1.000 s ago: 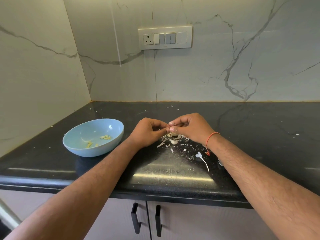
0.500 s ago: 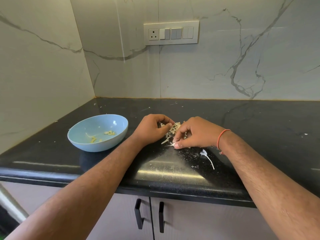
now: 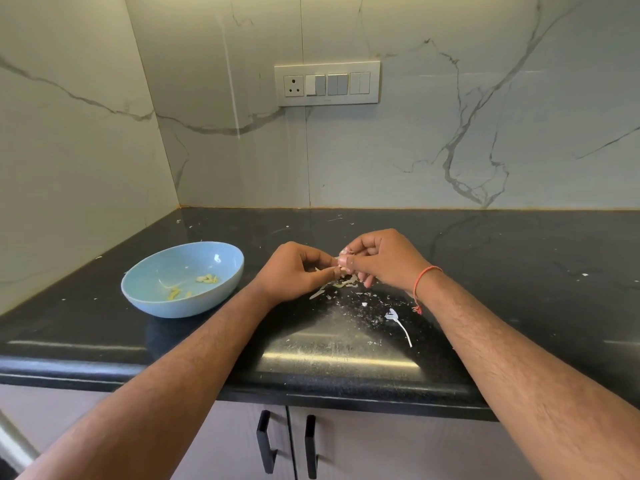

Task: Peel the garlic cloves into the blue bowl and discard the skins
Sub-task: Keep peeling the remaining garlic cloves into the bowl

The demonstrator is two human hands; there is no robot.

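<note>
Hard to see the clove (image 3: 343, 263) itself, it's mostly buried between the fingertips, just a pale pinkish bit poking out. Left hand (image 3: 294, 273) and right hand (image 3: 384, 259) both pinch it with curled fingers, held just above the counter (image 3: 519, 271). Can't tell how much skin is left on it.

Half a second back the right hand was down at the skins (image 3: 343, 284) on the counter; now both hands are lifted and meeting again over that pile.

Skins are thin, papery white flakes scattered on glossy black stone, plus one long curly strip (image 3: 398, 322) near the right wrist. The bowl (image 3: 156, 299) is smooth pale blue, oval-ish, left of the hands, with a few yellowish peeled cloves (image 3: 207, 278) inside.
</note>
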